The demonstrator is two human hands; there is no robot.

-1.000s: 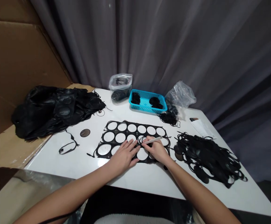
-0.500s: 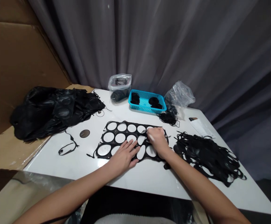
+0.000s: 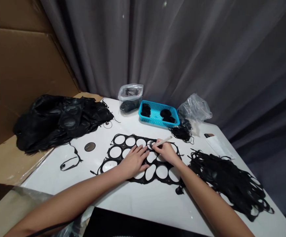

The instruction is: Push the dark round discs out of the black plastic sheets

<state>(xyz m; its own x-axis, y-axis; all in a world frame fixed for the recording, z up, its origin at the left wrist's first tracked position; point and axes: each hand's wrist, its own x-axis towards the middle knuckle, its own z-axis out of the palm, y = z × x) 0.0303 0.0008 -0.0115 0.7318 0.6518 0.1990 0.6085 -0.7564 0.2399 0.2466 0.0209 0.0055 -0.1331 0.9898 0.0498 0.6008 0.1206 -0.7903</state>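
Note:
A flat black sheet (image 3: 120, 156) with rows of round holes lies on the white table. My left hand (image 3: 133, 162) rests palm down across its middle, fingers spread. My right hand (image 3: 167, 152) is closed round a thin white pen-like tool (image 3: 164, 141), whose lower end is at a hole in the sheet's back row. A small dark ring of material shows at that tip. Just right of the front corner lies a small black scrap (image 3: 179, 190).
A crumpled black pile (image 3: 66, 120) lies left, cut black strips (image 3: 228, 181) right. At the back are a blue basket (image 3: 157, 124), a clear tub (image 3: 130, 98) and a plastic bag (image 3: 194, 108). A dark disc (image 3: 90, 146) lies left of the sheet.
My right hand has turned, and the white tool now shows sticking up from it at the back row. My left hand still lies on the sheet. The view has shifted slightly.

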